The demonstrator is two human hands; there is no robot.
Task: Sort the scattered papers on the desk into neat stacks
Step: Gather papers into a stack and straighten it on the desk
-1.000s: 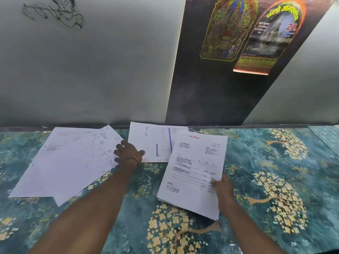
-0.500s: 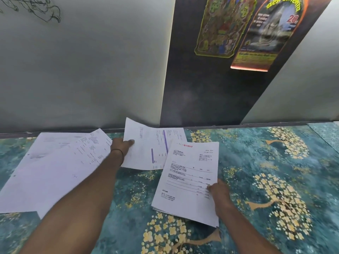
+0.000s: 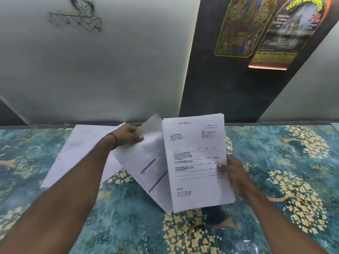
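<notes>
Paper stack [image 3: 198,162] gripped by right hand [image 3: 233,173], left hand [image 3: 128,137] pinching sheet [image 3: 146,162], poster [image 3: 286,33] reading 20

loose sheet [image 3: 146,162] left of stack [image 3: 198,162]

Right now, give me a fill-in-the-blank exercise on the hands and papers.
The left hand pinches a sheet marked with ____ bars.
The right hand grips a stack whose top page has a ____ heading.
The loose papers lie on the desk to the ____ of both hands.
Missing words: purple; red; left.
</notes>
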